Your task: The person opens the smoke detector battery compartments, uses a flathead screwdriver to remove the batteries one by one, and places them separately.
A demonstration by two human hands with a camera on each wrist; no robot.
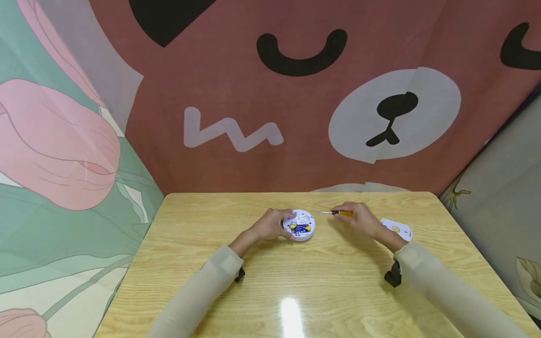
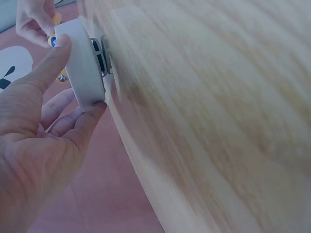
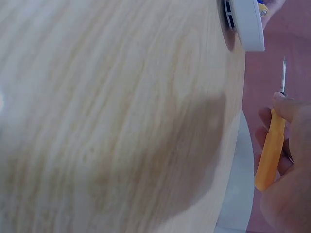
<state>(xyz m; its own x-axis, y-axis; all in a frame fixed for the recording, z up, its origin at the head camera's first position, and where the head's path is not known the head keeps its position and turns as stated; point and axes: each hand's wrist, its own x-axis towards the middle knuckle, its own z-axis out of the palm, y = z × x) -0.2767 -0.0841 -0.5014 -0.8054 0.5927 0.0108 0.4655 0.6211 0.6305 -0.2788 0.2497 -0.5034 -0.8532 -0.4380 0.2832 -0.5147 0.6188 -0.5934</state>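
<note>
A round white smoke detector [image 1: 310, 230] stands on the table with its back facing up. In that back a blue battery [image 1: 300, 229] and yellow parts show. My left hand [image 1: 269, 224] grips its rim, thumb on the near side and fingers on the far side; the left wrist view shows the thumb over the edge of the white casing [image 2: 83, 68]. To the right, my right hand [image 1: 359, 217] holds a screwdriver [image 3: 270, 155] by its yellow-orange handle. Its thin metal shaft points left at the detector, with a gap between the tip and the casing.
A flat white plate [image 1: 405, 232] with a hole lies on the wooden table [image 1: 203, 220] behind the right wrist. A printed cloth [image 1: 220, 169] hangs along the table's far edge. Dark wrist cameras [image 1: 394, 274] sit under both sleeves.
</note>
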